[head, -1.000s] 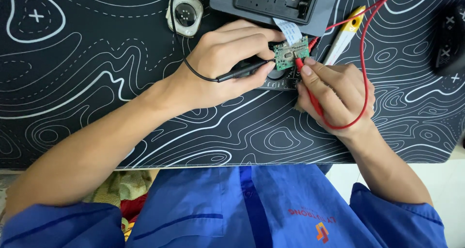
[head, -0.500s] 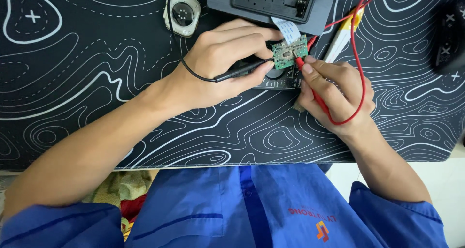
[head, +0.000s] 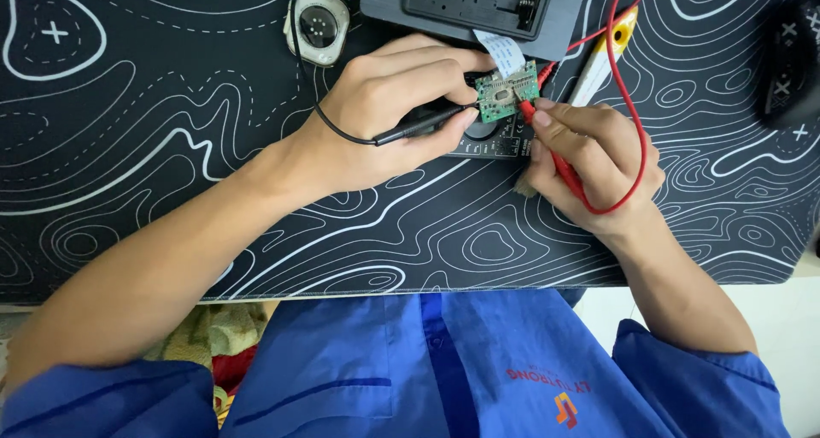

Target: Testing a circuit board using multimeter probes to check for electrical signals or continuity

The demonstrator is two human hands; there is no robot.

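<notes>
Far left: black desk mat [head: 128,147] with white contour lines, crosshair mark in a rounded outline at top corner. Bare left forearm crossing mat diagonally from lower left. Near top, left of centre: small rounded grey gadget [head: 317,25] with dark round face, flat on mat, just beside the left knuckles. Thin black lead looping from there down under the wrist.

Centre: left hand [head: 389,113] curled closed around black probe [head: 423,129], thumb and fingers pinching the shaft, tip aimed right at left edge of green circuit board [head: 507,90]. Fingers also draped over top of board, seemingly steadying it; exact contact cannot tell. Board small, square-ish, tilted a bit, with white ribbon cable [head: 504,52] running up toward black box-shaped device [head: 474,2] at top edge. Board sitting over a dark dial-faced meter [head: 491,139], mostly hidden under both hands.

Right of centre: right hand [head: 594,169] closed on red probe [head: 547,143], pinched between thumb and forefinger, tip touching right edge of board. Red lead [head: 636,139] arcing around back of hand and up out of view. Yellow-and-white tool [head: 602,58] lying just beyond right fingers. Far right: black controller-like object [head: 790,62], well apart, partly cut off.

Bottom: blue work shirt [head: 444,370], orange logo on chest.
</notes>
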